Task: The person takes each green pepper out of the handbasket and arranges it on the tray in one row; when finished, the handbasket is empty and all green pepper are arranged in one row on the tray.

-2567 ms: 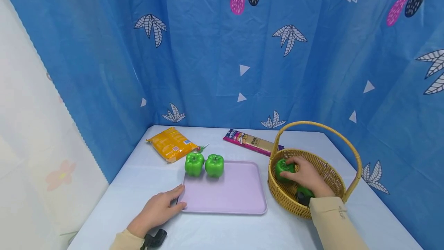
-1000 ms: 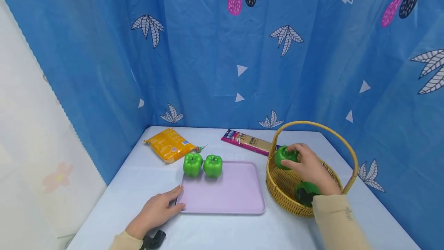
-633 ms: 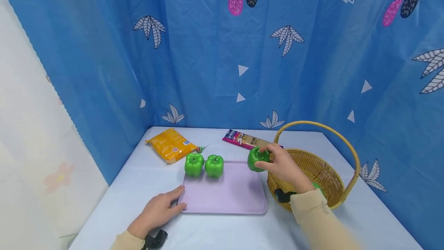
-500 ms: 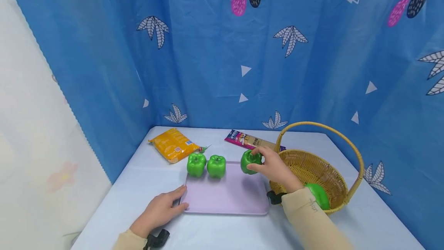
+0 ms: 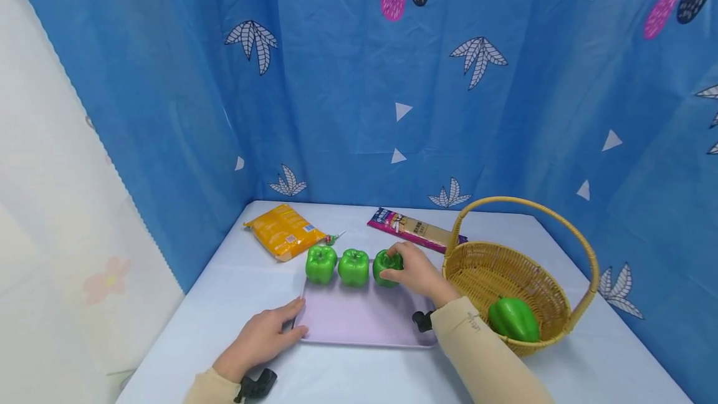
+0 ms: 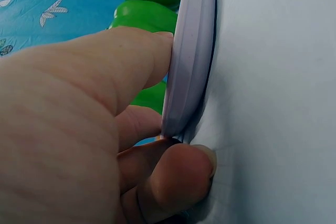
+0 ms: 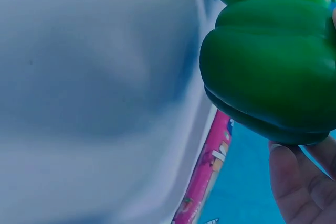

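My right hand (image 5: 414,272) holds a green bell pepper (image 5: 382,267) by its top, thumb and fingers around it, at the far side of the lilac tray (image 5: 364,323). In the right wrist view this pepper (image 7: 268,66) fills the right side, over the tray's edge. Left of it, a middle bell pepper (image 5: 354,268) and another bell pepper (image 5: 321,265) stand upright in a row along the tray's back. My left hand (image 5: 262,336) rests at the tray's left rim, thumb and forefinger spread along it. In the left wrist view the fingertips touch the rim (image 6: 186,56).
A wicker basket (image 5: 465,267) with a tall handle stands to the right, one green bell pepper (image 5: 513,319) lying in it. Behind the tray are an orange packet (image 5: 283,230), a small wrapped lollipop (image 5: 331,239) and a pink-ended noodle packet (image 5: 415,229). A blue curtain hangs behind the table.
My right hand has lifted the pepper out of the basket and carried it left over the tray, beside the other two. My left hand has stayed at the tray's rim.
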The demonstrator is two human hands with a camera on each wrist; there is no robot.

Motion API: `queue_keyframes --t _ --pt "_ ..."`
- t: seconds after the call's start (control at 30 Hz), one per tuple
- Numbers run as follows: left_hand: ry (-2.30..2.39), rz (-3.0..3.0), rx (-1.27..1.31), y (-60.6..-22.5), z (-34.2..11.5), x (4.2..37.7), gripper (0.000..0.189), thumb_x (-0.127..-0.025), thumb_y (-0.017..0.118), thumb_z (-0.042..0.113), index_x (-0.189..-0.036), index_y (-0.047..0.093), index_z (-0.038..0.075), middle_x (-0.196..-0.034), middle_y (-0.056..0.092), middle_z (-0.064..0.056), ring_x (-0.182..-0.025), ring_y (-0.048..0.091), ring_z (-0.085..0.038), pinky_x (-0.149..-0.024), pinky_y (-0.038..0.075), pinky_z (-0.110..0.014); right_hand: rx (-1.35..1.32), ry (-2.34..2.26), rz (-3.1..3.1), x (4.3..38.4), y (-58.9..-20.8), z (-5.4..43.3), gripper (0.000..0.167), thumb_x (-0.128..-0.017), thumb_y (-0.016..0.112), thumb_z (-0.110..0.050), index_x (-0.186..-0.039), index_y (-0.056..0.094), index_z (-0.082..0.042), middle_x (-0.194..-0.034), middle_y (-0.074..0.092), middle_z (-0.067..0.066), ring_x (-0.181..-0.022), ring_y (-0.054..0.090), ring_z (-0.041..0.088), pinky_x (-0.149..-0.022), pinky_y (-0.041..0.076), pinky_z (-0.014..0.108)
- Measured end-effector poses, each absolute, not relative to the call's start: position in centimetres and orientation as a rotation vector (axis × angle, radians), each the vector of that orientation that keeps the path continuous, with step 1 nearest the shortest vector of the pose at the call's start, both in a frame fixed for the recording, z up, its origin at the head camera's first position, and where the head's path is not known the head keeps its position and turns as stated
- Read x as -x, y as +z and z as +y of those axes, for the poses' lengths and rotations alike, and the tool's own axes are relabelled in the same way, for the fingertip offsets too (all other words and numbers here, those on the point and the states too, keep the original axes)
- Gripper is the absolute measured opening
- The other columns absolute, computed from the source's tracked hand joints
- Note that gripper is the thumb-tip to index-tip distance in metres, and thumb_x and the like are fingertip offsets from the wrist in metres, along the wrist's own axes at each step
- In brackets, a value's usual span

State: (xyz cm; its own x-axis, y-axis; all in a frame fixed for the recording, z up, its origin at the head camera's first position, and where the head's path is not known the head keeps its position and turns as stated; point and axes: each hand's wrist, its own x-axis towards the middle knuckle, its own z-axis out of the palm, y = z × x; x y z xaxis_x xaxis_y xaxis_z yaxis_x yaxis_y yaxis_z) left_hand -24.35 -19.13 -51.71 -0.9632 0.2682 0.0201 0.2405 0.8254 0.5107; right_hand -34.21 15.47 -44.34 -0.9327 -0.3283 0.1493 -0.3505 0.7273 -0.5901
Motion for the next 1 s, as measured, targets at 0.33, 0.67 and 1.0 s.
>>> queue_keyframes --t 0.33,0.67,1.0 --pt "0.817 2.956 -0.435 -51.8 -19.1 24.3 0.073 -0.095 0.065 0.059 -0.151 0.053 0.013 -0.155 0.053 -0.001 -0.14 0.055 -0.03 -0.113 0.048 -0.053 -0.555 0.996 -2.915 34.4 -45.3 15.0 0.041 -0.086 0.085 -0.033 -0.117 0.066 -0.012 -0.115 0.065 0.004 -0.105 0.062 0.021 -0.1 0.057 0.048" --pt "0.815 2.956 -0.424 -51.8 -19.1 24.4 0.075 -0.095 0.065 0.06 -0.151 0.053 0.013 -0.155 0.053 -0.002 -0.14 0.055 -0.03 -0.113 0.047 -0.053 -0.535 1.019 -2.922 34.4 -45.4 14.5 0.043 -0.086 0.085 -0.032 -0.119 0.066 -0.011 -0.118 0.065 0.007 -0.108 0.063 0.024 -0.101 0.056 0.05" --pt "0.816 2.955 -0.418 -52.0 -19.1 24.3 0.075 -0.094 0.066 0.06 -0.151 0.053 0.013 -0.155 0.053 -0.002 -0.139 0.055 -0.03 -0.113 0.048 -0.053 -0.516 1.075 -2.904 34.0 -45.3 14.5 0.044 -0.087 0.085 -0.033 -0.122 0.067 -0.013 -0.125 0.066 0.008 -0.116 0.063 0.029 -0.104 0.053 0.053"
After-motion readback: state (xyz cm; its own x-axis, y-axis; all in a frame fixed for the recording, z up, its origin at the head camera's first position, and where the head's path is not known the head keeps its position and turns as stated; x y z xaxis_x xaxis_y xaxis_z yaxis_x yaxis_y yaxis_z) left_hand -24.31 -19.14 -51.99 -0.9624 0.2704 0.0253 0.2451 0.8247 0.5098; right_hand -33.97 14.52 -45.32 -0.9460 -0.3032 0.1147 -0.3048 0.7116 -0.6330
